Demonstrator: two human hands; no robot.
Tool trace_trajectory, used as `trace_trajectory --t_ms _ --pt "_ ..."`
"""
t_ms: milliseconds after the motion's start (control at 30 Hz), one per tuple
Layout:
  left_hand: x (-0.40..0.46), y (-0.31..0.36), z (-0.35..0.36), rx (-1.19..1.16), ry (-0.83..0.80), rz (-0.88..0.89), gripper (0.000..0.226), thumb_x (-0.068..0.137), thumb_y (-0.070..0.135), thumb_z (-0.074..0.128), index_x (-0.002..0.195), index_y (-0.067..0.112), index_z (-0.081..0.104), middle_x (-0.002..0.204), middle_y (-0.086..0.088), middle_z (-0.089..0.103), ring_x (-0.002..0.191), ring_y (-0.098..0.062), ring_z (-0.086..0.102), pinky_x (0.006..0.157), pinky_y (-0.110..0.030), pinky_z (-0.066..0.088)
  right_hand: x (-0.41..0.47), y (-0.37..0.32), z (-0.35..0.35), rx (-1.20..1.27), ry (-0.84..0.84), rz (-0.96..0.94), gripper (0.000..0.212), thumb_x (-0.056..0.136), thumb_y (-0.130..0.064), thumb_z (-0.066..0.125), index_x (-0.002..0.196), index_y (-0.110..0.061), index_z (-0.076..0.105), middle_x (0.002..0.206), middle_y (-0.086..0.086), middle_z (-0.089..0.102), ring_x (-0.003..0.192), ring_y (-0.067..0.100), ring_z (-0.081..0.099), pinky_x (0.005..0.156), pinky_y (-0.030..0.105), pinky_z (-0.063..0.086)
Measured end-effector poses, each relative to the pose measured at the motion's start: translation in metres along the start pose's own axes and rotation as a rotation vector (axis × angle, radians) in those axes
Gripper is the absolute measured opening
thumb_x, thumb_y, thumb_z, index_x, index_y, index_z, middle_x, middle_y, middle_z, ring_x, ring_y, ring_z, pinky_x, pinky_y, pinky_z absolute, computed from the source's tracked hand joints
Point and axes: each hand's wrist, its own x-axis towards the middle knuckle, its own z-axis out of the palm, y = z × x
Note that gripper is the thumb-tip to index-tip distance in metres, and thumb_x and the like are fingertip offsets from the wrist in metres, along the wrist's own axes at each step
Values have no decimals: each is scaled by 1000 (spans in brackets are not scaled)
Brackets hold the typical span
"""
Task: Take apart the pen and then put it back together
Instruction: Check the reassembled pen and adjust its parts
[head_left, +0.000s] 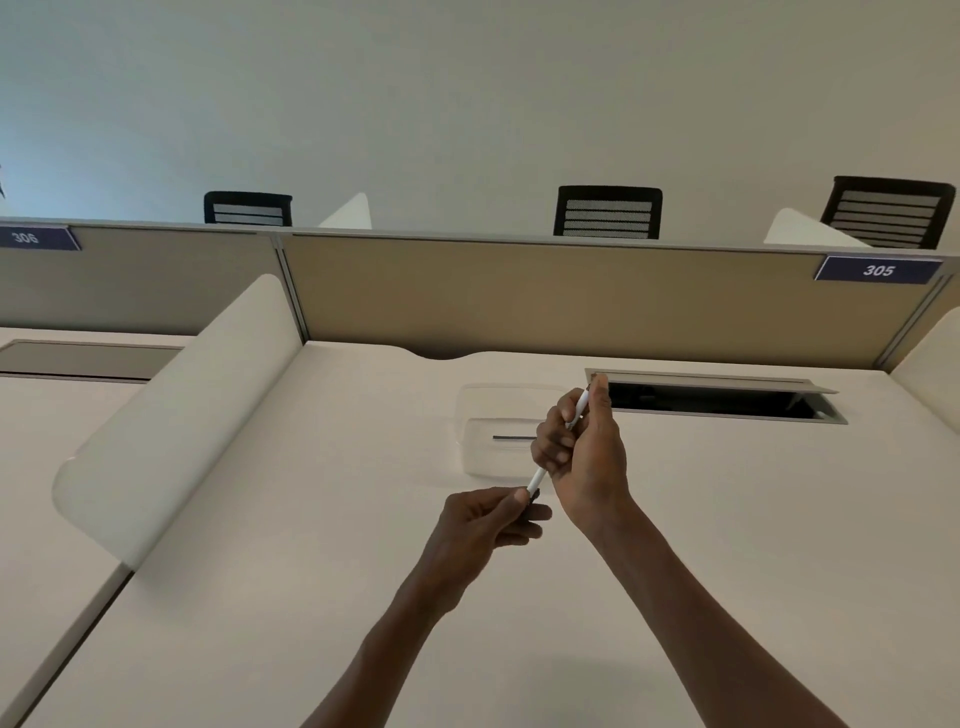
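the right hand (582, 457) is closed around the white pen (561, 441), gripping it mid-barrel with the fingers curled over it. the pen is held tilted above the desk (311, 597), its far end pointing up and to the right beside the thumb, its near end pointing down and to the left. most of the barrel is hidden inside the right fist; only the two ends show.

the left hand (488, 525) pinches the dark tip (534, 498) at the pen's near end between thumb and fingers. the tip is small and largely covered by the fingertips, so it cannot be told whether it is joined to the barrel or loose.

a clear plastic tray (467, 415) lies on the desk just beyond the hands. it is faint against the pale surface and its right part is hidden behind the right hand. a thin dark rod (511, 438) lies in it, its right end cut off by the right hand; what it is cannot be made out.

further right, an open cable hatch (727, 402) is set in the desk. a beige partition (519, 301) stands at the far edge, bearing a blue label reading 305 (878, 270). both forearms are cut off at the lower edge
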Motion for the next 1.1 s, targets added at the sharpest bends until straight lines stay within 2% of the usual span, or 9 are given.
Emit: trace_trajectory --t_ms 133,300,400,567,667,733,867,967,1100 --pt "0 3 1 -68 56 19 21 93 20 62 104 9 76 98 -15 75 80 -20 64 83 -34 56 -3 -4 -6 16 -18 -11 55 99 -54 33 63 -14 42 51 3 29 44 17 29 47 28 28" --pt "7 9 -10 -91 158 63 14 85 17 72 96 12 79 94 -15 74 78 -16 62 84 -32 55 -2 -12 -13 -3 -17 -37 47 102 -35 34 68 -9 51 62 10 52 62 25 53 70 37 46" --pt "12 13 -20 -143 256 68 20 80 11 76 100 12 77 91 -9 76 83 -14 67 81 -27 55 -1 -17 -20 -153 -37 -90 44 102 -23 33 72 -8 61 76 10 63 75 23 60 72 36 49" --pt "18 22 -33 -164 359 137 29 76 1 77 103 11 73 96 -8 77 92 -16 71 90 -28 52 -4 -20 -38 -397 -92 -91 39 101 -11 38 82 2 70 79 16 63 65 28 55 58 36 47" --pt "19 27 -36 -81 379 190 34 74 -4 78 104 11 72 94 -6 77 90 -13 72 79 -16 52 -7 -18 -54 -615 -142 -95 28 98 -10 50 90 3 73 73 17 63 62 26 55 56 34 48" --pt "20 28 -36 -18 375 227 36 72 -8 77 103 9 72 91 -5 77 86 -13 73 74 -14 52 -9 -15 -65 -765 -178 -69 20 94 -12 60 90 -2 76 72 16 66 60 23 56 56 31 49" --pt "26 27 -39 134 318 293 39 70 -15 75 102 7 72 90 -5 77 83 -17 73 75 -19 54 -11 -12 -78 -1007 -235 22 13 88 -20 69 85 -12 79 76 4 75 61 10 58 58 23 48" --pt "30 26 -39 196 258 317 42 71 -22 70 106 1 71 96 -11 76 83 -17 72 76 -20 54 -16 -12 -81 -1091 -305 61 12 86 -19 71 82 -12 80 77 3 75 61 6 57 58 20 46" --pt "40 20 -41 230 219 311 45 74 -23 65 112 0 68 98 -20 73 88 -24 72 77 -22 56 -21 -7 -78 -1069 -358 135 8 84 -9 72 83 -5 78 72 7 74 58 8 62 57 20 48"
